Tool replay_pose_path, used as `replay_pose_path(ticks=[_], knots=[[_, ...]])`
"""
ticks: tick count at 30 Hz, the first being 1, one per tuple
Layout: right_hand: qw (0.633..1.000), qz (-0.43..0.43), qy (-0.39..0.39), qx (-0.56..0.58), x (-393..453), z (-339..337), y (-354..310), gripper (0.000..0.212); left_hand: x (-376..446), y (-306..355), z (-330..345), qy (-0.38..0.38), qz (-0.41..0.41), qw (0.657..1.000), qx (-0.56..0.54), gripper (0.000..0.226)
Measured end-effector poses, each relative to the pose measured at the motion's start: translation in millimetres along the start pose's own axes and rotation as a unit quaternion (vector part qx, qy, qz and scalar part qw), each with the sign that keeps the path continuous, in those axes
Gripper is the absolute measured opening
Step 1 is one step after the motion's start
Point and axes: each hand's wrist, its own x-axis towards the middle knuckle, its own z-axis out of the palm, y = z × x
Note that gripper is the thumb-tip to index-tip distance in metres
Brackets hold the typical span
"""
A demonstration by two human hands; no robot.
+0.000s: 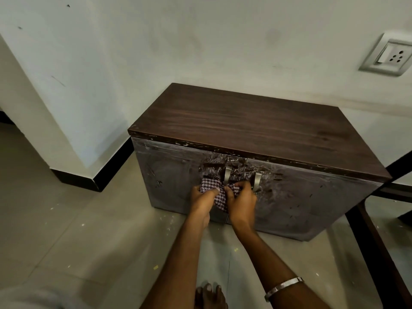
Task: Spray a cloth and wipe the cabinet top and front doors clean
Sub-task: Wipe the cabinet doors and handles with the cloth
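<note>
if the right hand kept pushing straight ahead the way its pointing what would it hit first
Probably the checked cloth it already grips, then the cabinet door just below the right handle. The right hand looks very close to the door, though depth is unclear.

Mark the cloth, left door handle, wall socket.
cloth [219, 192], head view, checked fabric between the hands.
left door handle [227, 174], head view, metal bar's upper part.
wall socket [389, 55], head view, white faceplate.

Both bare forearms reach forward and converge, wrists close together. The left hand [204, 198] is curled, thumb lying across the top, fingers bunched in a grip. The right hand [242, 197] sits just beside it, fingers bent and closed in a pinch, knuckles up. A metal bangle [283, 287] rings the right forearm.
</note>
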Motion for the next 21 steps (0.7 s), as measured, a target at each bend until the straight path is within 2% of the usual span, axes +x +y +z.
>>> replay_pose_path(ticks=[9,13,16,21], knots=[[1.0,0.007,-0.007,0.008,-2.4,-1.4,-1.7,0.021,-0.8,1.4,1.8,0.029,0.005,1.0,-0.01,0.028],[1.0,0.021,-0.017,0.003,-1.0,-5.5,-5.5,0.019,-2.5,6.4,3.5,0.023,-0.006,1.0,0.007,0.035],[0.999,0.022,-0.021,0.019,-2.6,-11.6,-9.3,0.02,-5.6,9.5,3.4,0.042,0.009,0.999,-0.011,0.024],[0.998,0.022,0.024,0.056,1.0,-18.7,-26.7,0.028,-12.3,23.9,7.7,0.073,0.041,0.995,-0.063,0.03]])
